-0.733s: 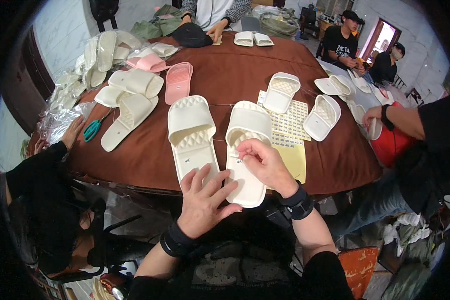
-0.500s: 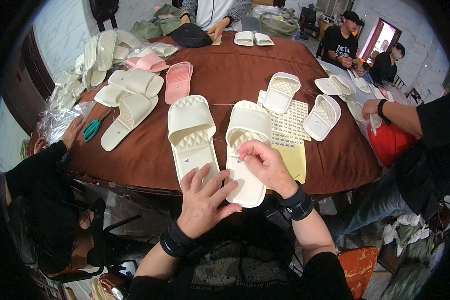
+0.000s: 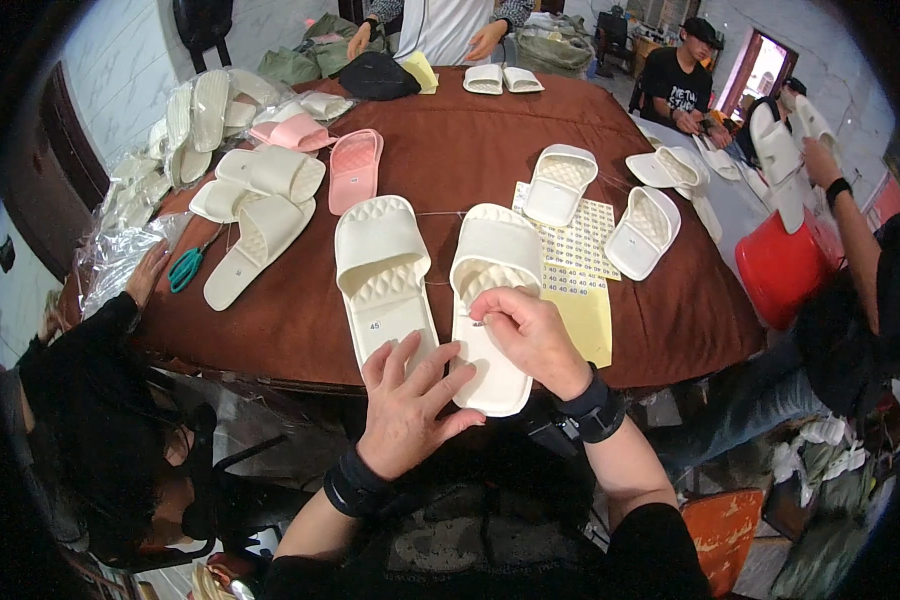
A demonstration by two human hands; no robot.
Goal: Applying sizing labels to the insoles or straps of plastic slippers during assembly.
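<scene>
Two white slide slippers lie side by side before me, toes away: the left slipper [image 3: 382, 240] and the right slipper [image 3: 496, 240]. A small round white sticker [image 3: 375, 326] sits on the left insole. My left hand [image 3: 410, 405] rests across both heels, fingers spread. Closed and curled, my right hand [image 3: 523, 325] presses its fingertips onto the right insole just below the strap. They partly cover a small printed sticker there. Whether anything is pinched between the fingertips is hidden. A yellow sheet of round stickers [image 3: 585, 305] lies partly under the right slipper.
More white slippers [image 3: 562, 185] stand right of centre, and a pink slipper [image 3: 355, 172] left. Teal-handled scissors [image 3: 184, 268] lie by a co-worker's hand [image 3: 147, 268]. Bagged slippers [image 3: 195, 110] pile at the far left. A red bucket [image 3: 785, 265] stands right, beside another person holding slippers.
My right fingertips have shifted slightly and now cover more of the right insole's sticker. Right, a co-worker has lifted white slippers. The far person's hands have moved apart, off the table.
</scene>
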